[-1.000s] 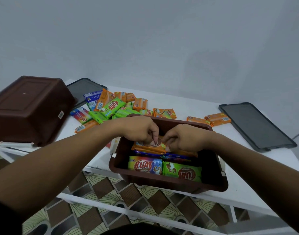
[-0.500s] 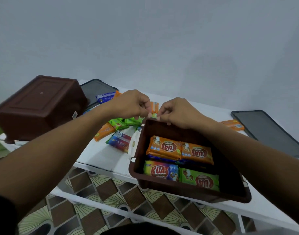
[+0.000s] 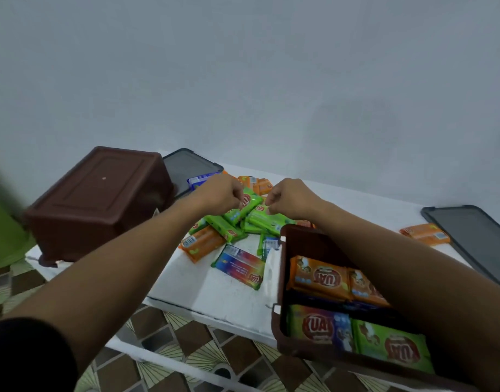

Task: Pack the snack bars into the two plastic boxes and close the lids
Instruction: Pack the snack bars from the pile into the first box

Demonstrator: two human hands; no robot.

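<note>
An open brown box (image 3: 282,281) stands at the table's front right. In it lie orange bars (image 3: 319,277), a multicoloured bar (image 3: 319,326) and a green bar (image 3: 396,346). Behind and left of it is a loose pile of snack bars (image 3: 229,230), mostly green and orange. My left hand (image 3: 219,193) hovers over the pile with curled fingers pinching the end of a tilted green bar (image 3: 244,209). My right hand (image 3: 292,199) is beside it, its fingertips curled on another green bar (image 3: 264,220). A second brown box (image 3: 101,199) sits upside down at the left.
One dark grey lid (image 3: 190,168) lies behind the upturned box, another (image 3: 475,239) at the far right with orange bars (image 3: 425,234) beside it. A multicoloured bar (image 3: 240,265) lies alone on the white table (image 3: 214,295). Patterned floor tiles show below the front edge.
Both hands left the open box and reached back and left to the loose pile, where they now close on green bars. The view has swung left, so the box sits further right.
</note>
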